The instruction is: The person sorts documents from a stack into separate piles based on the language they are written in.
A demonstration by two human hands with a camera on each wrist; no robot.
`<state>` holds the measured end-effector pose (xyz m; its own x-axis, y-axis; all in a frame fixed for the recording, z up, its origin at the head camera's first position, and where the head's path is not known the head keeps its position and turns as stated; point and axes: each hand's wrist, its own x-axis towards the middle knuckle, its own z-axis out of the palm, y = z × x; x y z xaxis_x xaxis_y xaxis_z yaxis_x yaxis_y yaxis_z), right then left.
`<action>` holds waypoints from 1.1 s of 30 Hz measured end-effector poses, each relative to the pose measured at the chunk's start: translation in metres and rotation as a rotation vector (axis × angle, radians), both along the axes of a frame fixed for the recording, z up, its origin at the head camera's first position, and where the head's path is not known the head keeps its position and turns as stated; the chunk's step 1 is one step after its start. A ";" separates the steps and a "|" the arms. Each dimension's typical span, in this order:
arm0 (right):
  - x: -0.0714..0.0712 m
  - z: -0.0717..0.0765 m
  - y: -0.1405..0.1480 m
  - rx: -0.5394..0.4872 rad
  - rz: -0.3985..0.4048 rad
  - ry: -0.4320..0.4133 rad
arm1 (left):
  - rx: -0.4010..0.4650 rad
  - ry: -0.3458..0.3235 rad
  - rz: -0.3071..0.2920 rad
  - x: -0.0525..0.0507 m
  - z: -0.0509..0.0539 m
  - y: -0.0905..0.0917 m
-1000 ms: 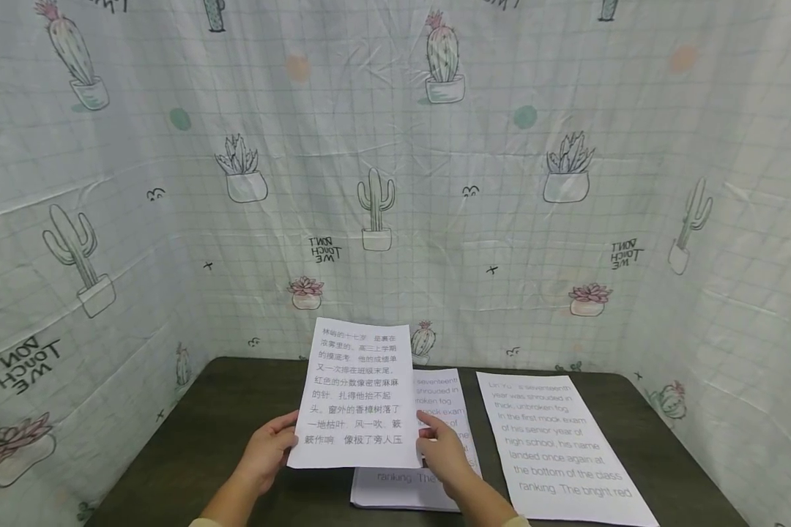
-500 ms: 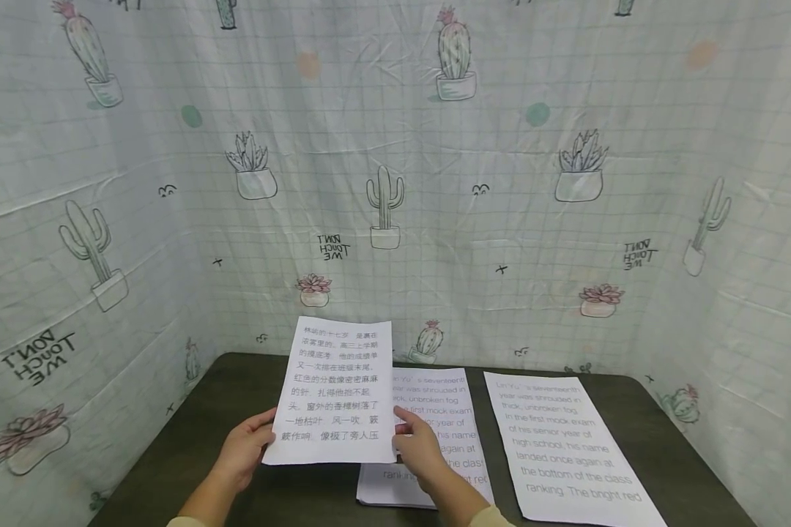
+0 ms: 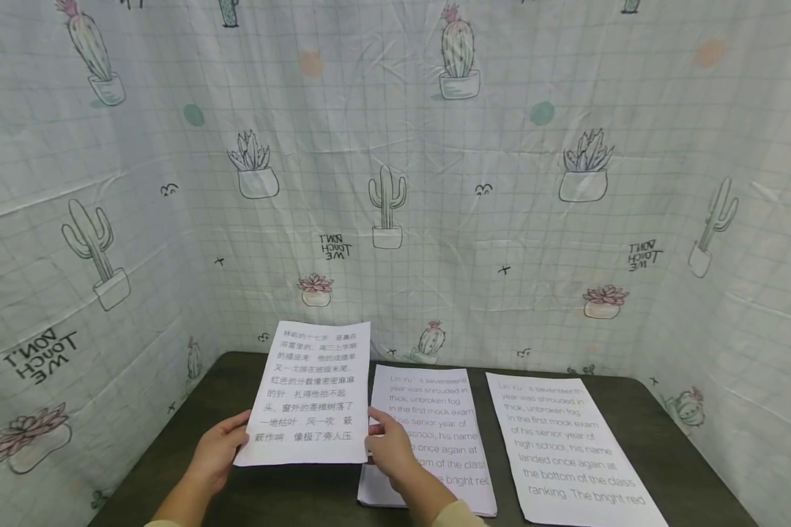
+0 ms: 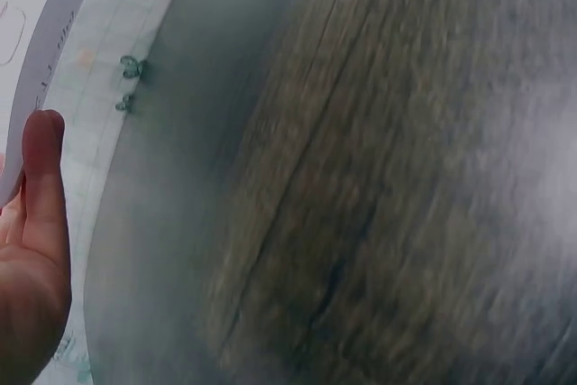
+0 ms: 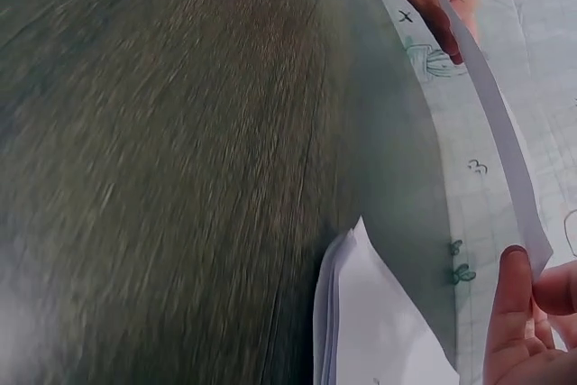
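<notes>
A sheet of paper [image 3: 310, 395] printed with Chinese text is held up off the table, its upper edge tilted away. My left hand [image 3: 217, 450] pinches its lower left edge, and my right hand [image 3: 392, 446] pinches the lower right edge. Seen edge-on in the right wrist view, the sheet [image 5: 500, 132] bows slightly between both hands. Just right of it lies a stack of paper [image 3: 428, 410] with English text on top, partly covered by my right hand and forearm. In the left wrist view only part of the left hand [image 4: 41, 250] shows.
Farther right on the dark wooden table [image 3: 237, 373] lies another English-printed sheet [image 3: 560, 439], apart from the stack. A pale curtain [image 3: 501, 307] with cactus prints hangs behind the table and along both sides.
Both hands have carried the Chinese-printed sheet to the left, off the front of the stack. More of the stack's top page now shows. The right-hand sheet lies still while the view shifted slightly.
</notes>
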<state>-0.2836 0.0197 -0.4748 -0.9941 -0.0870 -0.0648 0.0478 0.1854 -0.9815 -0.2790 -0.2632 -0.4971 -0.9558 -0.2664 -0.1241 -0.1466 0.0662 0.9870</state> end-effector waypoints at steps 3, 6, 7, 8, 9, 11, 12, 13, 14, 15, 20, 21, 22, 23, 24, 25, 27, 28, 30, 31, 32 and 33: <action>0.000 0.000 -0.006 -0.003 0.012 -0.004 | -0.028 -0.012 0.014 -0.001 -0.001 -0.005; -0.001 0.000 -0.010 0.007 0.021 -0.006 | -0.052 -0.031 0.030 -0.002 -0.004 -0.008; -0.001 -0.001 -0.012 0.007 0.024 -0.005 | -0.059 -0.039 0.034 -0.002 -0.005 -0.010; -0.001 -0.002 -0.013 0.009 0.026 -0.006 | -0.065 -0.046 0.039 -0.002 -0.006 -0.011; -0.001 -0.003 -0.014 0.011 0.029 -0.008 | -0.071 -0.054 0.044 -0.002 -0.007 -0.011; -0.001 -0.004 -0.017 0.019 0.033 -0.011 | -0.080 -0.073 0.054 -0.001 -0.008 -0.012; -0.001 -0.005 -0.017 0.022 0.037 -0.013 | -0.086 -0.082 0.057 -0.001 -0.009 -0.013; 0.000 -0.006 -0.018 0.026 0.040 -0.016 | -0.094 -0.093 0.058 -0.001 -0.009 -0.013; 0.000 -0.007 -0.019 0.031 0.041 -0.021 | -0.102 -0.103 0.061 -0.001 -0.010 -0.013; 0.001 -0.008 -0.019 0.038 0.044 -0.022 | -0.108 -0.113 0.062 -0.001 -0.010 -0.013; 0.003 -0.012 -0.023 0.063 0.053 -0.036 | -0.125 -0.151 0.069 -0.002 -0.014 -0.016; 0.003 -0.013 -0.023 0.068 0.053 -0.039 | -0.127 -0.159 0.074 -0.003 -0.016 -0.016; 0.003 -0.014 -0.024 0.072 0.051 -0.039 | -0.128 -0.166 0.080 -0.004 -0.017 -0.017; 0.003 -0.015 -0.025 0.078 0.050 -0.042 | -0.130 -0.174 0.086 -0.004 -0.019 -0.018; 0.003 -0.017 -0.026 0.083 0.049 -0.044 | -0.129 -0.181 0.090 -0.005 -0.020 -0.019; 0.003 -0.019 -0.026 0.089 0.047 -0.044 | -0.130 -0.187 0.094 -0.006 -0.021 -0.020; 0.004 -0.021 -0.028 0.090 0.047 -0.039 | -0.129 -0.197 0.105 -0.007 -0.024 -0.022; 0.004 -0.023 -0.028 0.093 0.049 -0.035 | -0.131 -0.199 0.107 -0.008 -0.026 -0.022; 0.004 -0.026 -0.029 0.093 0.053 -0.027 | -0.132 -0.205 0.113 -0.008 -0.028 -0.024; 0.004 -0.027 -0.030 0.094 0.054 -0.022 | -0.136 -0.208 0.117 -0.008 -0.029 -0.025; 0.004 -0.028 -0.030 0.092 0.056 -0.018 | -0.140 -0.209 0.118 -0.008 -0.029 -0.026; 0.004 -0.030 -0.031 0.096 0.057 -0.014 | -0.143 -0.210 0.119 -0.008 -0.030 -0.026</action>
<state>-0.2801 -0.0113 -0.5043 -0.9867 -0.1356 -0.0895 0.0483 0.2810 -0.9585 -0.2870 -0.2893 -0.5266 -0.8740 -0.4045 -0.2695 -0.3623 0.1728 0.9159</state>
